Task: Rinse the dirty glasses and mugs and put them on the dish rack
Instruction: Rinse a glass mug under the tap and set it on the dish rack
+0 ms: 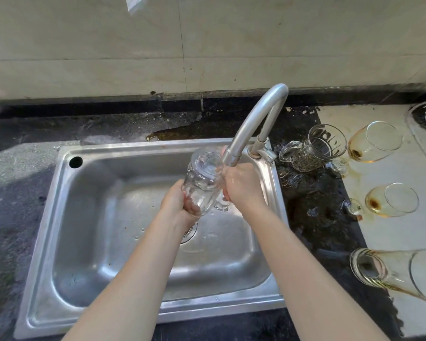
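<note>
A clear glass mug (203, 178) is tilted over the steel sink (89, 217), its mouth up against the tap spout (231, 157). My left hand (176, 204) grips the mug's base from below. My right hand (244, 187) holds its right side by the handle, fingers curled round it. On the counter to the right stand a patterned glass mug (312, 150), two stemmed glasses lying on their sides with brown dregs (374, 142) (391, 200), and a tall stained glass (399, 271) lying near the right edge. No dish rack is in view.
The curved tap (261, 119) rises from the sink's right rim. Brown spills stain the pale mat (391, 232) under the glasses. A dark wet counter (15, 193) surrounds the sink, and a tiled wall (182, 45) stands behind it.
</note>
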Action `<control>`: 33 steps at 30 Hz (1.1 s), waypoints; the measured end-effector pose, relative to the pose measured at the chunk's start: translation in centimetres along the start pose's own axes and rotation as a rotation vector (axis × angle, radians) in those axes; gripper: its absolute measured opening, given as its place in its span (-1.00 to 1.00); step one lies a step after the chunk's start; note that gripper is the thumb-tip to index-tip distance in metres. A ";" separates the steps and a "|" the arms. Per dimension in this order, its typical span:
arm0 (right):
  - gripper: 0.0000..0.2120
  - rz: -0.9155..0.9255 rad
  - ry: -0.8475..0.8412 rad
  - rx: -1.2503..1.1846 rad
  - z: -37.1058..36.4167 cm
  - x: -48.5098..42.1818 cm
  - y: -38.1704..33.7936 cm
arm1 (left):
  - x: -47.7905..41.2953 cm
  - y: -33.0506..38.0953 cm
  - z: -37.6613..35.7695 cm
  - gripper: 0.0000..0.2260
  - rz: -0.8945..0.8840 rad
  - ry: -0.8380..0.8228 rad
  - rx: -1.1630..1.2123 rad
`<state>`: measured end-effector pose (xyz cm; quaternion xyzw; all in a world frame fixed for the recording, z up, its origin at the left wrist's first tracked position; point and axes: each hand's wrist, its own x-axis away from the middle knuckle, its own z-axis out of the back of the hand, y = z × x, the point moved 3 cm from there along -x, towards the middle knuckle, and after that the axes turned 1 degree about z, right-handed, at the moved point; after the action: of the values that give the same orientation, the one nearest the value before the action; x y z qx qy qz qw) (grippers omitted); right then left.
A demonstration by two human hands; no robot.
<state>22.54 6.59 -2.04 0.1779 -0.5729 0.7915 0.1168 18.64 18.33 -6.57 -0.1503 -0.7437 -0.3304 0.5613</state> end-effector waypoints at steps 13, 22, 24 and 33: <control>-0.68 0.173 0.225 -0.213 1.5 1.7 1.8 | 4.1 -0.1 -3.2 -0.62 -0.502 -0.211 -0.293; -0.74 0.257 0.174 -0.157 2.8 1.7 0.6 | 4.7 2.0 -3.5 -0.78 -0.351 -0.614 -0.392; -0.76 0.306 0.161 -0.144 2.7 1.9 0.0 | 3.9 1.6 -2.7 -0.59 -0.088 -0.601 -0.375; -0.76 0.515 -0.060 0.035 1.4 3.7 1.8 | 3.5 -0.7 0.4 -0.70 0.222 -0.695 -0.227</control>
<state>18.64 4.65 -1.66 0.0514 -0.5885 0.7995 -0.1088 16.78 17.62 -3.60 -0.3945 -0.8275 -0.2771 0.2876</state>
